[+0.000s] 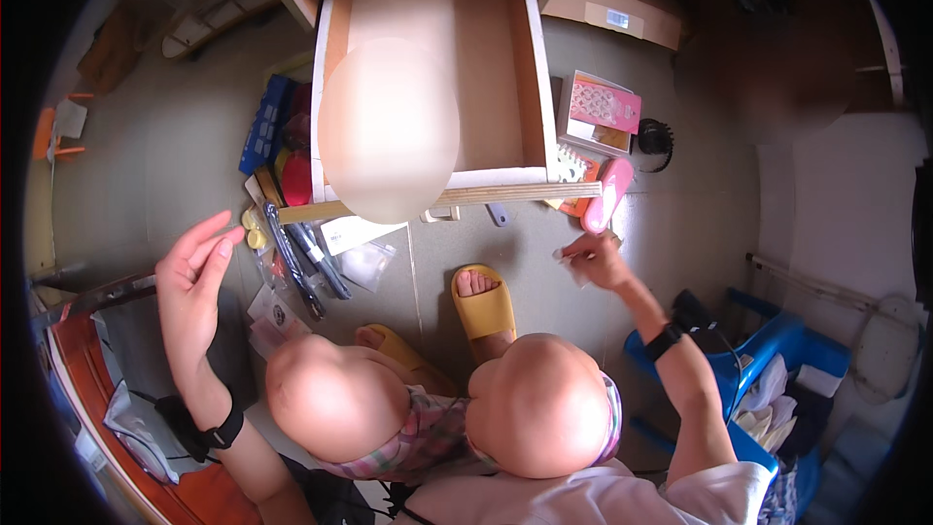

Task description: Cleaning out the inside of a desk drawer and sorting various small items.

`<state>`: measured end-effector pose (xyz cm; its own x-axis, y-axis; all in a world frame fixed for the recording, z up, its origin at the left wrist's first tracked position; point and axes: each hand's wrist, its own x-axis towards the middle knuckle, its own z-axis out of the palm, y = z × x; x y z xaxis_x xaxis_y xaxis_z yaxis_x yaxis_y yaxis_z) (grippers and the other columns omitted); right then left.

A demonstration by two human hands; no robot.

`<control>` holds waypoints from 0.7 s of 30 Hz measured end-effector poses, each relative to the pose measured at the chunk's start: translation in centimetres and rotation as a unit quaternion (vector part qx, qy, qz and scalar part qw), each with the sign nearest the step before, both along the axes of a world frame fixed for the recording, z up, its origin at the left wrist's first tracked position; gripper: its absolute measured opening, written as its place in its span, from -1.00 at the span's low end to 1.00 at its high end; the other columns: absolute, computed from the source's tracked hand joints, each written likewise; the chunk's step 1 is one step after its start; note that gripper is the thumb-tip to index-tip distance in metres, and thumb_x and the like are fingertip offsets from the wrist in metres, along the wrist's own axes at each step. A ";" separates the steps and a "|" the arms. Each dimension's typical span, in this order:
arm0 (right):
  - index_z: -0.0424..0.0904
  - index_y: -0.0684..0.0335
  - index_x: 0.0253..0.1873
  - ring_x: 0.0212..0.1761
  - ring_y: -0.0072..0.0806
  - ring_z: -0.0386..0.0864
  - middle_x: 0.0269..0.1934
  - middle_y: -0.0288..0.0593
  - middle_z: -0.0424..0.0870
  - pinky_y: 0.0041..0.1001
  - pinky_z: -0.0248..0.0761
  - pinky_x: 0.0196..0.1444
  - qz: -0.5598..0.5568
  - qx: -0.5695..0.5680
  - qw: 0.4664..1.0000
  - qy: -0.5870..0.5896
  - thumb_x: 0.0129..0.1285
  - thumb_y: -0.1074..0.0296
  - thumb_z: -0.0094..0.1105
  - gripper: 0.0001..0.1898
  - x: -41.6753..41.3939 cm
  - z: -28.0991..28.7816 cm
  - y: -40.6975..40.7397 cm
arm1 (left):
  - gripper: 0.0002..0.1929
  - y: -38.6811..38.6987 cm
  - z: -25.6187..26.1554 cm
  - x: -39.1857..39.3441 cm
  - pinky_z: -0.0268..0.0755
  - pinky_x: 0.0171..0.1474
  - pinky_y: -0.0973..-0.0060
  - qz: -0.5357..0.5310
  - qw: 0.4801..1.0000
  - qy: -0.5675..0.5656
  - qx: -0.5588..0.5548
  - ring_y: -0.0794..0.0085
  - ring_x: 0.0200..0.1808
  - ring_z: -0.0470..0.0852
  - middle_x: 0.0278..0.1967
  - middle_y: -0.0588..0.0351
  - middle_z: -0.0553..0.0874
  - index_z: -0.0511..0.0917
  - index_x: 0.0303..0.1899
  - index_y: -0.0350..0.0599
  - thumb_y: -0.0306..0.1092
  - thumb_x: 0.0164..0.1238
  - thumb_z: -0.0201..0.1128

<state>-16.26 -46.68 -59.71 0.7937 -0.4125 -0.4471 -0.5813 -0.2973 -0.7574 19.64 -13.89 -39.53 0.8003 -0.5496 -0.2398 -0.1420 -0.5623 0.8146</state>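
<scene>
My left hand is raised on the left, fingers apart and curved, with nothing visible in it. It is nearest to small yellow round pieces and dark slender items in clear wrapping on the floor. On the right, my right hand pinches a small whitish scrap, too blurred to name. Just beyond that hand lies a pink oblong case. Between and ahead of both hands, a wooden drawer is pulled out; a pale blurred oval hides part of its inside.
Left of the drawer lie a blue slotted item and a clear zip bag. An open box and a dark coiled item lie right of it. A blue plastic stool stands at right. My yellow slippers are on the tiles.
</scene>
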 end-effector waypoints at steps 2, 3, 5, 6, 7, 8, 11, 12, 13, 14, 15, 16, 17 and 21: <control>0.71 0.16 -0.28 -0.46 -0.44 0.55 -0.45 -0.10 0.59 -0.49 0.43 -0.38 -0.023 -0.011 0.999 -0.023 -0.04 0.53 0.17 -0.80 -1.9 -3.9 3.4 | -0.77 1.7 -3.3 0.5 0.41 -0.09 0.64 0.027 0.999 0.037 -0.028 0.54 -0.21 0.62 -0.24 -0.01 0.69 0.52 -0.07 -0.38 -0.46 0.29 0.16; 0.71 0.14 -0.27 -0.43 -0.35 0.56 -0.42 -0.05 0.58 -0.44 0.44 -0.34 -0.026 -0.042 0.999 -0.013 -0.05 0.49 0.17 -0.79 -2.6 -5.6 4.8 | -0.83 1.9 -4.5 0.1 0.46 -0.15 0.62 0.040 0.998 0.035 -0.018 0.51 -0.28 0.65 -0.31 0.00 0.70 0.56 -0.20 -0.40 -0.47 0.27 0.19; 0.70 0.14 -0.27 -0.39 -0.25 0.56 -0.40 -0.01 0.58 -0.41 0.45 -0.28 -0.030 -0.072 0.997 0.007 -0.06 0.48 0.14 -0.78 -2.5 -5.9 6.9 | -0.86 3.1 -7.0 0.0 0.46 -0.26 0.63 0.041 0.997 0.055 -0.018 0.53 -0.39 0.64 -0.44 0.02 0.69 0.57 -0.32 -0.36 -0.44 0.26 0.22; 0.70 0.14 -0.27 -0.39 -0.25 0.56 -0.40 -0.01 0.58 -0.41 0.45 -0.28 -0.031 -0.076 0.997 0.004 -0.06 0.48 0.14 -0.78 -2.7 -5.6 7.2 | -0.85 3.0 -7.8 -0.1 0.45 -0.31 0.63 0.056 0.997 0.057 -0.008 0.54 -0.43 0.63 -0.49 0.04 0.67 0.56 -0.36 -0.35 -0.42 0.25 0.24; 0.70 0.13 -0.26 -0.36 -0.22 0.56 -0.38 0.00 0.58 -0.40 0.45 -0.24 -0.025 -0.073 0.997 0.021 -0.05 0.48 0.11 -0.77 -2.9 -5.0 7.4 | -0.84 2.9 -8.4 -0.1 0.44 -0.36 0.64 0.073 0.996 0.059 0.001 0.55 -0.47 0.62 -0.55 0.06 0.66 0.56 -0.41 -0.33 -0.39 0.23 0.25; 0.70 0.12 -0.26 -0.33 -0.20 0.56 -0.36 0.01 0.59 -0.39 0.45 -0.20 -0.018 -0.070 0.997 0.037 -0.05 0.49 0.09 -0.75 -2.9 -4.7 7.6 | -0.78 3.0 -9.2 0.1 0.41 -0.38 0.64 0.097 0.993 0.063 -0.010 0.56 -0.50 0.60 -0.63 0.10 0.62 0.54 -0.46 -0.31 -0.33 0.25 0.25; 0.69 0.11 -0.21 -0.28 -0.18 0.57 -0.29 -0.01 0.60 -0.38 0.45 -0.15 0.006 -0.060 0.996 0.060 -0.02 0.45 0.10 -0.75 -5.0 -5.5 6.6 | -0.77 3.2 -11.6 1.2 0.41 -0.31 0.63 0.147 0.987 0.069 -0.013 0.57 -0.43 0.61 -0.56 0.11 0.64 0.56 -0.35 -0.30 -0.27 0.28 0.22; 0.68 0.09 -0.18 -0.23 -0.18 0.58 -0.25 -0.04 0.61 -0.35 0.45 -0.13 0.018 -0.030 0.996 0.085 0.03 0.34 0.16 -0.78 -5.5 -5.9 6.4 | -0.77 3.0 -11.9 1.1 0.41 -0.31 0.63 0.145 0.987 0.068 -0.017 0.57 -0.43 0.61 -0.56 0.11 0.64 0.56 -0.35 -0.30 -0.27 0.28 0.22; 0.68 0.09 -0.18 -0.23 -0.18 0.58 -0.25 -0.04 0.61 -0.35 0.45 -0.13 0.017 -0.030 0.996 0.082 0.03 0.34 0.16 -0.78 -4.7 -4.9 6.7 | -0.77 3.2 -11.9 1.1 0.41 -0.27 0.62 0.151 0.986 0.059 -0.026 0.57 -0.38 0.61 -0.49 0.11 0.65 0.55 -0.27 -0.28 -0.25 0.29 0.21; 0.68 0.08 -0.18 -0.20 -0.18 0.58 -0.25 -0.03 0.61 -0.35 0.45 -0.12 0.076 -0.060 0.988 0.118 0.05 0.28 0.19 -0.78 -4.3 -3.7 6.9 | -0.75 3.4 -12.0 1.1 0.41 -0.24 0.61 0.157 0.986 0.050 -0.035 0.57 -0.32 0.61 -0.42 0.11 0.66 0.54 -0.19 -0.26 -0.24 0.31 0.19; 0.68 0.08 -0.18 -0.18 -0.17 0.58 -0.25 -0.02 0.61 -0.35 0.45 -0.11 0.130 -0.097 0.974 0.158 0.07 0.23 0.21 -0.79 -3.8 -2.2 6.5 | -0.75 3.6 -12.6 1.3 0.41 -0.24 0.61 0.152 0.986 0.051 -0.041 0.57 -0.32 0.61 -0.42 0.11 0.66 0.54 -0.19 -0.26 -0.24 0.31 0.19; 0.68 0.08 -0.18 -0.18 -0.17 0.58 -0.25 -0.02 0.61 -0.35 0.45 -0.11 0.124 -0.101 0.974 0.159 0.07 0.23 0.21 -0.79 -3.2 -1.6 5.6 | -0.74 3.8 -13.1 1.4 0.42 -0.21 0.60 0.140 0.987 0.068 -0.050 0.56 -0.29 0.61 -0.36 0.11 0.66 0.52 -0.12 -0.23 -0.24 0.31 0.19; 0.69 0.05 -0.21 -0.24 -0.18 0.60 -0.33 -0.05 0.63 -0.35 0.46 -0.15 0.084 -0.113 0.981 0.134 0.06 0.20 0.24 -0.80 -2.1 -1.1 3.9 | -0.72 3.8 -13.6 1.4 0.43 -0.18 0.60 0.128 0.987 0.084 -0.057 0.56 -0.25 0.61 -0.30 0.11 0.66 0.50 -0.06 -0.21 -0.25 0.31 0.19; 0.61 0.36 -0.38 -0.65 -0.61 0.50 -0.62 -0.23 0.56 -0.52 0.38 -0.63 -0.280 0.005 0.959 0.040 0.16 0.26 0.19 -0.77 3.3 -1.3 -4.1 | -0.74 3.2 -14.7 0.7 0.46 -0.15 0.60 0.122 0.985 0.106 -0.062 0.52 -0.24 0.62 -0.28 0.09 0.66 0.50 -0.05 -0.21 -0.29 0.32 0.17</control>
